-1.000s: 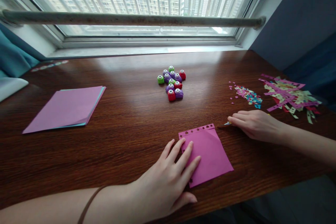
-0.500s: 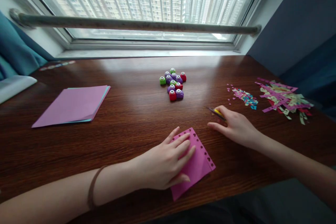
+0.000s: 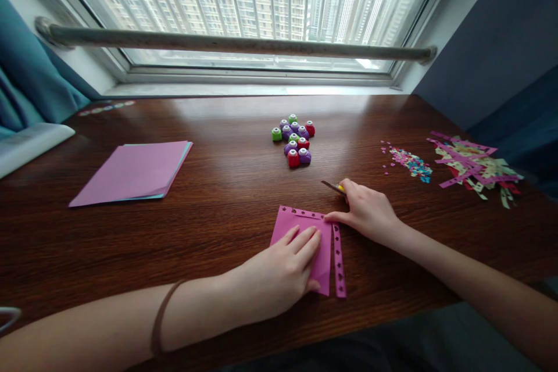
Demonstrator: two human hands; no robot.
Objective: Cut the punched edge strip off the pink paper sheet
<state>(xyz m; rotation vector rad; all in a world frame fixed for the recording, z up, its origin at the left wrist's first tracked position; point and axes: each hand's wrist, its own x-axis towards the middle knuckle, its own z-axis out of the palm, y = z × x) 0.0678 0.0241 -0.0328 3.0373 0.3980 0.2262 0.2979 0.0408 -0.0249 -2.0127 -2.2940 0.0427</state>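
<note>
head-worn view, forward-down, close over table

No readable text or labels.

Glossy dark wood table, matt pink paper sheet, shiny plastic punches.

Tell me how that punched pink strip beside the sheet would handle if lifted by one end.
The strip is narrow, thin paper, so it would probably droop. Its row of holes likely makes it easy to tear. It looks very light and could slide on the table.
</note>
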